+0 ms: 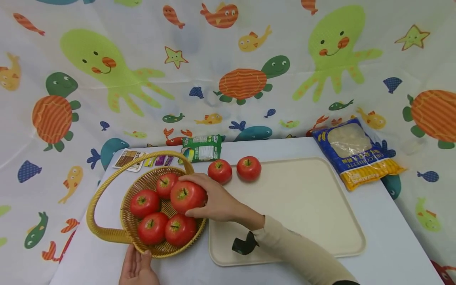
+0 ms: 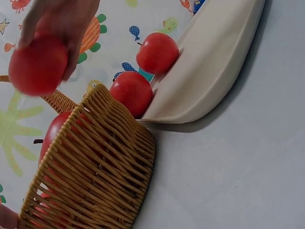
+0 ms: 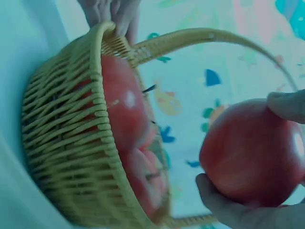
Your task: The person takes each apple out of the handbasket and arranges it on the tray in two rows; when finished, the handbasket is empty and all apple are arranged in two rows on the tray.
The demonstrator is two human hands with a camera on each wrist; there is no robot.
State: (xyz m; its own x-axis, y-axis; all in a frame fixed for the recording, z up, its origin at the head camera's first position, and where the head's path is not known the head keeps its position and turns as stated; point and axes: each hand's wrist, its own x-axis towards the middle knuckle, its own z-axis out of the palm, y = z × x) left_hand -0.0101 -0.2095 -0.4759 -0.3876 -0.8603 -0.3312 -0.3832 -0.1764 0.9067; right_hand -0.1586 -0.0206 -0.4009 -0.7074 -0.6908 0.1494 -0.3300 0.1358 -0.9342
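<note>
Thumb and fingers of the right hand (image 1: 220, 202) curl round one red apple (image 1: 187, 198), held above the right part of the wicker basket (image 2: 109, 157). Inside the basket sit four more apples (image 1: 144, 203). At the basket's near rim, the left hand (image 1: 139, 271) touches it; fingertips partly hidden, I cannot tell whether it grips. Right of the basket, the sleeved right forearm (image 1: 303, 249) slants over a beige tray (image 1: 303, 202).
</note>
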